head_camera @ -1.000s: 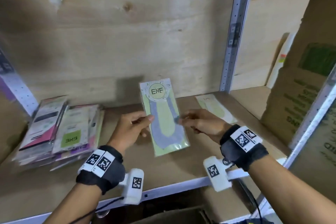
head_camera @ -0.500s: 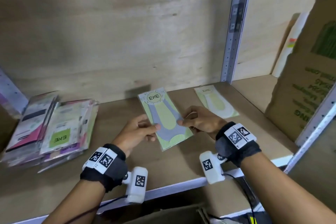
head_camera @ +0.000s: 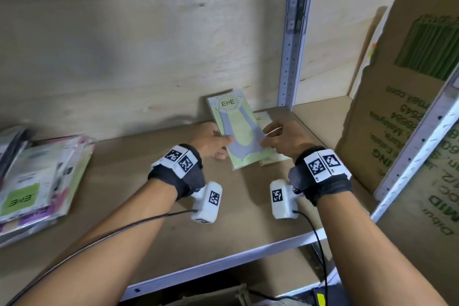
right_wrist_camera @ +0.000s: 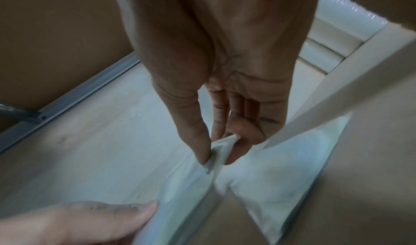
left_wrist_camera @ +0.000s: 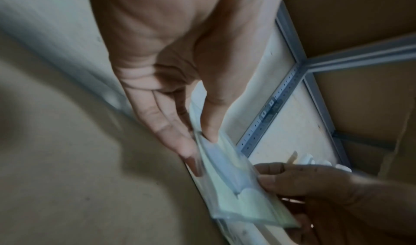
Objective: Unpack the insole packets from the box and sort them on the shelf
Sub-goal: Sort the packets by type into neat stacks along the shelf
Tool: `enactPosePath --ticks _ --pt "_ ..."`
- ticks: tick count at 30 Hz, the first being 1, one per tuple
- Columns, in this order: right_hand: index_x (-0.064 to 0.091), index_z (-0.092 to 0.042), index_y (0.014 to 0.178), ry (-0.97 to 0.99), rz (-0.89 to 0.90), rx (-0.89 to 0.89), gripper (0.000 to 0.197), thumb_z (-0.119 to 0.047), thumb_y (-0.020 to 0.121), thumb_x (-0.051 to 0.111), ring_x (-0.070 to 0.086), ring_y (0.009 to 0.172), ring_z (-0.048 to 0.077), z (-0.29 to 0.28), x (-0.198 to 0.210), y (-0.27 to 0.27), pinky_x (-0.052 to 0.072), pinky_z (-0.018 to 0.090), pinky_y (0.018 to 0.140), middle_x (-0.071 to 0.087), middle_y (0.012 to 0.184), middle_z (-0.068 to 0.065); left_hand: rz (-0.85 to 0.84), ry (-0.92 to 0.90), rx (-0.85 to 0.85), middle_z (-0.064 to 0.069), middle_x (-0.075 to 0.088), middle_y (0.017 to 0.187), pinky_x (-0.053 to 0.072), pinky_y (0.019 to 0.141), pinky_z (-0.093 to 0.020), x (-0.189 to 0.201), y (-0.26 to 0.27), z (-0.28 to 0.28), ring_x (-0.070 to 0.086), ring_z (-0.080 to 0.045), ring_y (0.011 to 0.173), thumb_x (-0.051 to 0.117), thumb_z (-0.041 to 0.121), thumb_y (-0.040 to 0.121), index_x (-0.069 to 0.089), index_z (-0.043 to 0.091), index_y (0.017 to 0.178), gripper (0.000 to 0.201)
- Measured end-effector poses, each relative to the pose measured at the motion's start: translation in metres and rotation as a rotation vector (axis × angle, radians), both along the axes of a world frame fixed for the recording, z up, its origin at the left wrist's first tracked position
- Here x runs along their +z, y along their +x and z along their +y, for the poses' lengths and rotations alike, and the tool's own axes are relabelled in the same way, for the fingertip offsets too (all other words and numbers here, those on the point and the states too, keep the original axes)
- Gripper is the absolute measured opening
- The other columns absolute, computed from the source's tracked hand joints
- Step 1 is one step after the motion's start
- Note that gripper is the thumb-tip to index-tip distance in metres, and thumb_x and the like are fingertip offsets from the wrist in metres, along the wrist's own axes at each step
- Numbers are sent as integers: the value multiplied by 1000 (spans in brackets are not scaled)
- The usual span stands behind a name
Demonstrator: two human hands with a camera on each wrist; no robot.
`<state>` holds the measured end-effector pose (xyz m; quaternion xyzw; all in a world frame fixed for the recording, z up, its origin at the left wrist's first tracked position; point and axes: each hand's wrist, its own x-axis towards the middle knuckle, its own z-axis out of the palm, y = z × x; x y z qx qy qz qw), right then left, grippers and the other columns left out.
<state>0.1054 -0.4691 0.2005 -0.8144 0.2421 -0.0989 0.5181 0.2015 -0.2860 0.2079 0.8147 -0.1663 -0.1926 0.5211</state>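
A pale green insole packet [head_camera: 236, 129] marked ENE, with a grey and yellow insole inside, is held tilted above the back right of the wooden shelf [head_camera: 149, 206]. My left hand [head_camera: 211, 143] pinches its left edge [left_wrist_camera: 207, 142] between thumb and fingers. My right hand [head_camera: 283, 140] pinches its right edge [right_wrist_camera: 219, 151]. A second pale packet [head_camera: 269, 159] lies flat on the shelf, mostly hidden under the held one and my right hand. The left wrist view shows the packet [left_wrist_camera: 236, 183] edge-on between both hands.
A stack of several insole packets [head_camera: 39, 186], green and pink, lies at the shelf's left. A grey metal upright [head_camera: 293, 32] divides the bays. A large cardboard box [head_camera: 402, 112] stands at the right. Plywood backs the shelf.
Both hands have carried the green packet to the right and toward the back, over the packet that lies on the shelf. The head view has shifted left.
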Motion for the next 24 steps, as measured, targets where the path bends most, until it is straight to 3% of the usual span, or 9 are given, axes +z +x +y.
enactPosePath --ticks 3,6,8,11,13,15,17,20,24 --pt "63 -24 88 -64 13 -65 25 -13 73 80 62 91 19 -18 -1 0 46 25 66 69 97 1 38 7 -22 -14 68 88 60 57 -23 -5 4 -29 67 -19 65 69 12 93 59 2 99 15" --pt "63 -21 107 -106 47 -79 37 -16 74 81 60 94 18 -30 -1 -2 42 23 68 64 104 -1 102 21 -25 -29 68 108 63 66 -31 -7 8 -52 69 -26 74 70 10 92 58 -9 118 34" --pt "63 -20 114 -150 96 -87 42 -20 75 80 56 91 16 -33 -2 -3 37 20 61 61 105 -2 147 33 -38 -32 64 119 60 71 -31 -9 9 -63 69 -33 89 69 7 92 53 -13 126 43" --pt "65 -24 102 -184 158 -84 30 -20 76 79 55 81 12 -37 -7 -4 37 23 62 62 103 -1 199 30 -48 -33 60 126 58 55 -24 -14 12 -76 65 -41 110 69 1 91 48 -13 133 49" --pt "59 -27 82 -214 168 -89 23 -19 75 79 52 73 7 -39 -8 -4 38 23 59 64 100 0 210 22 -53 -30 62 123 58 49 -23 -20 17 -83 68 -38 103 70 0 89 52 -11 131 46" --pt "59 -23 79 -232 170 -116 21 -17 76 78 50 71 8 -41 -9 -4 43 25 64 65 98 3 220 22 -63 -27 66 121 61 55 -27 -28 23 -87 70 -34 94 73 3 88 56 -6 130 47" --pt "66 -13 96 -238 173 -130 21 -14 78 77 51 76 14 -40 -8 -3 46 29 74 65 101 7 208 41 -56 -24 70 114 63 70 -37 -35 28 -89 74 -33 89 77 7 85 58 -3 128 49" --pt "62 -6 120 -266 236 -128 38 -16 85 73 58 102 25 -36 -7 -4 42 27 79 62 115 10 172 124 -79 -19 75 103 60 88 -44 -44 32 -91 76 -30 87 79 15 83 58 -1 127 52" --pt "62 -5 122 -259 289 -133 38 -18 87 71 59 111 28 -34 -3 -7 46 29 84 62 121 13 108 203 -71 -14 77 95 60 89 -41 -47 33 -93 77 -25 79 82 24 80 61 5 123 52"
